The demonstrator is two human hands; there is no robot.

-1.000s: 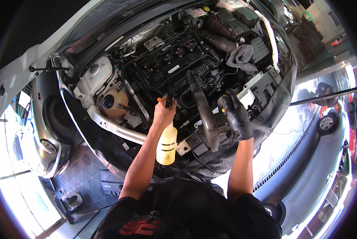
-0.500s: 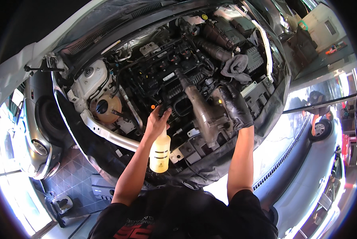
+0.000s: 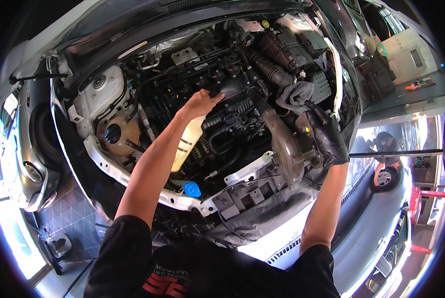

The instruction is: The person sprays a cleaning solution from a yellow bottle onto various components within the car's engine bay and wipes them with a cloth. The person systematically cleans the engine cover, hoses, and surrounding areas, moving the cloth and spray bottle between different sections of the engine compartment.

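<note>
I lean over an open car engine bay. My left hand, bare, is closed on the top of a pale yellow spray bottle that hangs under my forearm, over the black engine cover. My right hand wears a black glove and grips the end of a rusty brown metal part that lies slanted across the front of the engine. A grey rag lies just beyond that gloved hand.
A yellowish coolant tank sits at the left, a blue filler cap near the front crossmember. Black intake hose runs at the back right. Another car stands left; a wheel shows right.
My left hand carried the spray bottle up and farther over the engine. My gloved right hand shifted right along with the rusty part, and my head moved closer.
</note>
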